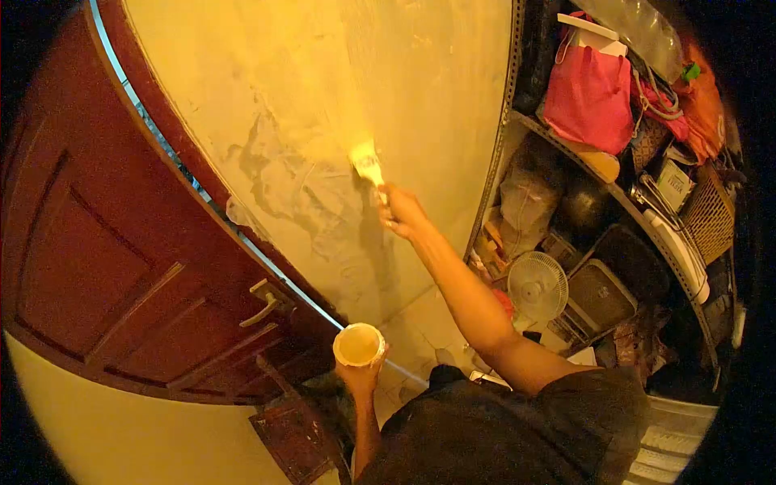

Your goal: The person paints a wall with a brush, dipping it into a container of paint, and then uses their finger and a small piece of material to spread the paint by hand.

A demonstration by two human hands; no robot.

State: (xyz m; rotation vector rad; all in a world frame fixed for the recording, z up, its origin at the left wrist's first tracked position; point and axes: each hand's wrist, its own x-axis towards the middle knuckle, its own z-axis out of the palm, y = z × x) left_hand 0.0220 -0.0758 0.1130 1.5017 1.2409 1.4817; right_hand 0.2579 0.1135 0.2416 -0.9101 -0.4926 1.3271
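My right hand [399, 212] is closed round the handle of a paintbrush [367, 164], whose bristles are against the yellowish wall [436, 97]. The wall has patchy grey marks to the left of the brush. Lower down, my left hand [361, 377] holds a round, open cup [359, 346] from below. Its inside is pale yellow, and how much it contains is hard to tell. The cup is upright and apart from the brush.
A dark red door [105, 267] with a metal handle [263, 304] stands at the left. On the right, a metal shelf [582, 158] bears a pink bag [588, 97] and other items. Below it are a fan [537, 285] and a framed tray [602, 299].
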